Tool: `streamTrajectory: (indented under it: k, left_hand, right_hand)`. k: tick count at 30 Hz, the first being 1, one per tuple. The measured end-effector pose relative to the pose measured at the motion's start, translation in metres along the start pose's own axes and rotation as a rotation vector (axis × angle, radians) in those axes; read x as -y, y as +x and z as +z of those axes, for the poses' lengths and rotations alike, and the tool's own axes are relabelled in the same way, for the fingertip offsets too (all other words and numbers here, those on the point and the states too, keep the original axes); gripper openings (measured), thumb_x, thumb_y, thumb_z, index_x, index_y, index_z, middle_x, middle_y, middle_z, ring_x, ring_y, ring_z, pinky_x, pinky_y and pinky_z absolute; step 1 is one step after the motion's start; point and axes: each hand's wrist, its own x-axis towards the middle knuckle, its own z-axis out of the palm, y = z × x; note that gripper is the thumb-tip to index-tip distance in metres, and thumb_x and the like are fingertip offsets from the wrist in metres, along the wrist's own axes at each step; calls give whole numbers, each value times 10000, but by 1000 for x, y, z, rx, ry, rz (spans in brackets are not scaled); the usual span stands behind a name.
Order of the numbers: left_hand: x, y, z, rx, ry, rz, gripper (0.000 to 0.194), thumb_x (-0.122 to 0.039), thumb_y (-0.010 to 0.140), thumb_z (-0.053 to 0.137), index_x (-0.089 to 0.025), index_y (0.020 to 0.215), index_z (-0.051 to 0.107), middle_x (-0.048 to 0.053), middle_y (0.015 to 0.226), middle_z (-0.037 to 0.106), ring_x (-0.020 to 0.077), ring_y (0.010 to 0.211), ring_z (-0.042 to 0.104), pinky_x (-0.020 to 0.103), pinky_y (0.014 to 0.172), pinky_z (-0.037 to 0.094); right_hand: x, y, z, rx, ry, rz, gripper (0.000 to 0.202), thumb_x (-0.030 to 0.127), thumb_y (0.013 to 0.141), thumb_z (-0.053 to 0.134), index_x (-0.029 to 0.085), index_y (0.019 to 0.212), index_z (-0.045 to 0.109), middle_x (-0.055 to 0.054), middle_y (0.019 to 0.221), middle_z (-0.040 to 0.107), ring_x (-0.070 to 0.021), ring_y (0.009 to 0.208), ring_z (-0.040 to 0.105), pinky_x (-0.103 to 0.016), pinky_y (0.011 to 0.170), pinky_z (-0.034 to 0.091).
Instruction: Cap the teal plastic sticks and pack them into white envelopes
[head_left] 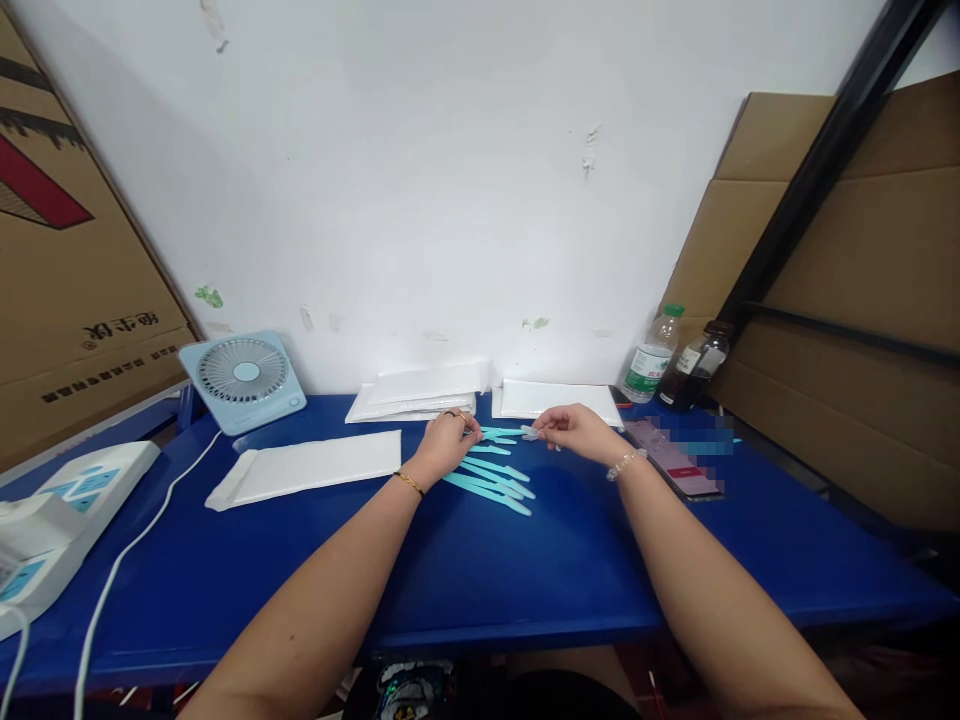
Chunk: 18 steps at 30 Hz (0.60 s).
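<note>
My left hand (446, 446) pinches the handle end of a slim turquoise eyebrow razor (501, 432), which points to the right. At the tip of this razor, a small clear cap (529, 433) sits between the fingers of my right hand (576, 431). I cannot make out whether the cap is on the razor or just touching it. Several more turquoise razors (499, 482) lie fanned out on the blue table below my hands, their left ends partly hidden behind my left hand.
A white padded envelope (315, 465) lies left of my hands; more white envelopes (420, 391) (555, 399) are by the wall. A blue fan (244, 375) and power strip (71, 510) are at left. Two bottles (651, 360) (694, 370) and a phone (679, 460) are at right.
</note>
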Motion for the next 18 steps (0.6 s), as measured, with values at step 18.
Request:
streamTrajectory:
  k: [18]
  left_hand:
    - [-17,-8,-3,60,-37,67,145,-326,782,584,-209,777,669,13,864,642,165,839,583,251,720,414]
  right_hand:
    - [3,2,19,131,47,-16,236,319,704,658,139,855,674,-12,642,637,-131,572,607,-232,558,475]
